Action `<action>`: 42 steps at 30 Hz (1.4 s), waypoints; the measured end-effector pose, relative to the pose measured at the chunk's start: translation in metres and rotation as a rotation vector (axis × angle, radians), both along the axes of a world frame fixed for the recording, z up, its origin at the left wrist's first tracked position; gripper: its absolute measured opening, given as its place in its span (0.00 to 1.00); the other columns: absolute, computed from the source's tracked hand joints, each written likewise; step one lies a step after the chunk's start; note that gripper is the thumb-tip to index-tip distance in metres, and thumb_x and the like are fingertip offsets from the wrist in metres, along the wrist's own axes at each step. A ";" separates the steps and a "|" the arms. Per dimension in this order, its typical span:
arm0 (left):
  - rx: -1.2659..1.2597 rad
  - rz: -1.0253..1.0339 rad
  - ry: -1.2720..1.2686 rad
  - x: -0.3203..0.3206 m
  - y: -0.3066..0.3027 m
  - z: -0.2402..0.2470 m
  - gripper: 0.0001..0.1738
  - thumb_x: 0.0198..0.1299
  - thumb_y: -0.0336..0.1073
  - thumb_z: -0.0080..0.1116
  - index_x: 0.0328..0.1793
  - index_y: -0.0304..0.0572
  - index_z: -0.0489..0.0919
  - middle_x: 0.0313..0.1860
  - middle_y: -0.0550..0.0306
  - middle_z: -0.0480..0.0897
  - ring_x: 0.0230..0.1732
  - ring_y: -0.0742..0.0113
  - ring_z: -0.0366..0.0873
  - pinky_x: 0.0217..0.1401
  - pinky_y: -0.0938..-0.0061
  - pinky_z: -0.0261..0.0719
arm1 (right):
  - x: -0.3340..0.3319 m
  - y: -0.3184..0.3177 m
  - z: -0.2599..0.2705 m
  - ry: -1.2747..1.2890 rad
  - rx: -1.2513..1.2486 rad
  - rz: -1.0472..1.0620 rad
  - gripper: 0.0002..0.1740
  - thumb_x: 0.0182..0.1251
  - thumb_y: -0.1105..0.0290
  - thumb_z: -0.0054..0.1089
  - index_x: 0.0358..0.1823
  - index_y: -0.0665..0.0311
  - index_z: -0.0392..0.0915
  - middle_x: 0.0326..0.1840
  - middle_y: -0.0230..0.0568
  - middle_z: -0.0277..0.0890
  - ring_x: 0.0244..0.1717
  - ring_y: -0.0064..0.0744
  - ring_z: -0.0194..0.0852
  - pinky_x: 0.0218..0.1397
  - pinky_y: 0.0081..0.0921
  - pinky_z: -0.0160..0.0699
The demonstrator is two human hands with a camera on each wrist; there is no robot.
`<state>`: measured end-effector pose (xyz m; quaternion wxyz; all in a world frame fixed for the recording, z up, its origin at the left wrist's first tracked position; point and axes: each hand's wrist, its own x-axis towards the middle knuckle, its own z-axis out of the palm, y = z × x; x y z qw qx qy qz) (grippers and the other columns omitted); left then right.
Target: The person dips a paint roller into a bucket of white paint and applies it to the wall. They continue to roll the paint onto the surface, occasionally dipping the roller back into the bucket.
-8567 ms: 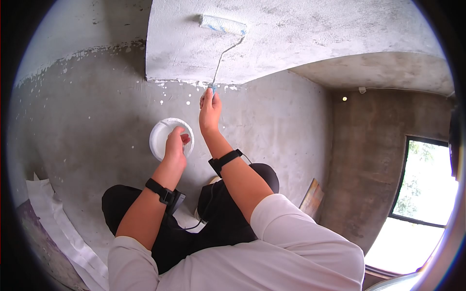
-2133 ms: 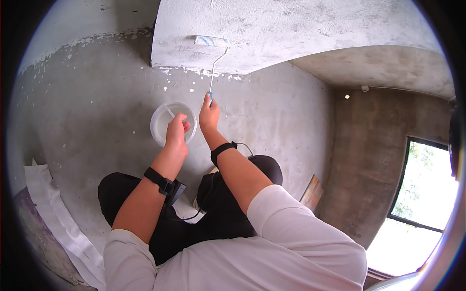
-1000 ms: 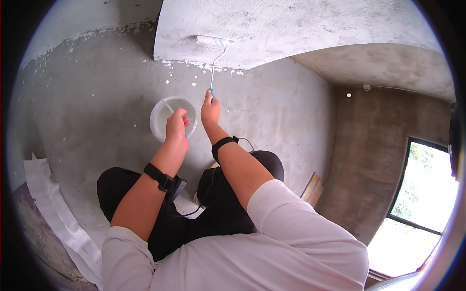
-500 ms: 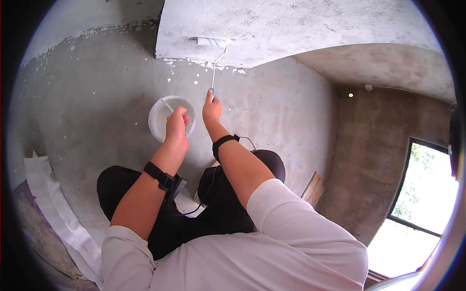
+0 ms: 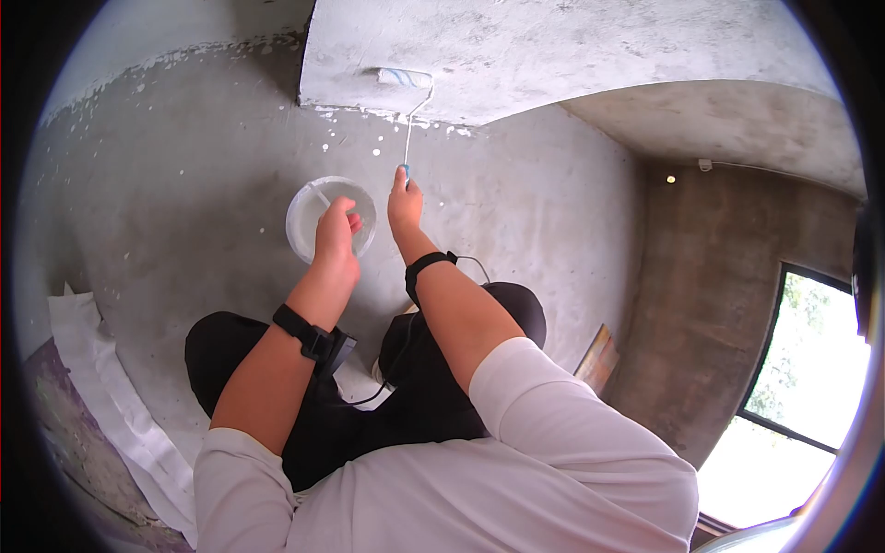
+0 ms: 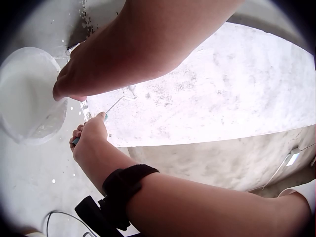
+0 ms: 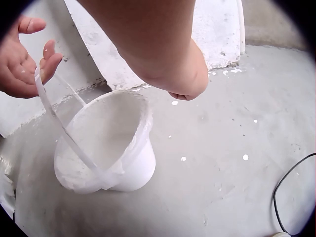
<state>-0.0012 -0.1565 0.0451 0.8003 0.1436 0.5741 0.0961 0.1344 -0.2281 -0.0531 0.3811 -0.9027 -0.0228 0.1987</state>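
Observation:
My right hand [image 5: 405,206] grips the blue handle of a paint roller [image 5: 404,78], thumb along the handle. The roller's white sleeve lies against the white-coated wall [image 5: 572,55], a little above its lower edge. My left hand [image 5: 336,230] is over a white plastic bucket [image 5: 295,221]. In the right wrist view the fingers of the left hand [image 7: 22,64] are bent at the top of the bucket's handle [image 7: 66,136], which loops up to them. White paint coats the inside of the bucket [image 7: 133,168], which leans towards that hand. In the left wrist view my forearm hides part of the roller.
White paint spots dot the grey floor [image 5: 230,258] around the bucket. A white sheet [image 5: 111,387] lies at the left, a board [image 5: 597,359] leans at the right, and a window [image 5: 793,369] is beyond. Black cables [image 7: 275,192] run from the wrist cameras.
Since the oldest frame the roller has come down the white wall, nearer its lower edge, and the right hand with it. Over the last second both hands keep almost the same pose.

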 end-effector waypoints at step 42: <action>0.016 0.050 0.044 -0.001 0.009 -0.004 0.21 0.56 0.43 0.62 0.54 0.46 0.73 0.48 0.59 0.73 0.52 0.66 0.73 0.67 0.70 0.63 | -0.001 0.001 -0.050 0.142 -0.171 -0.099 0.36 0.74 0.39 0.44 0.36 0.70 0.80 0.37 0.55 0.82 0.42 0.56 0.80 0.47 0.46 0.74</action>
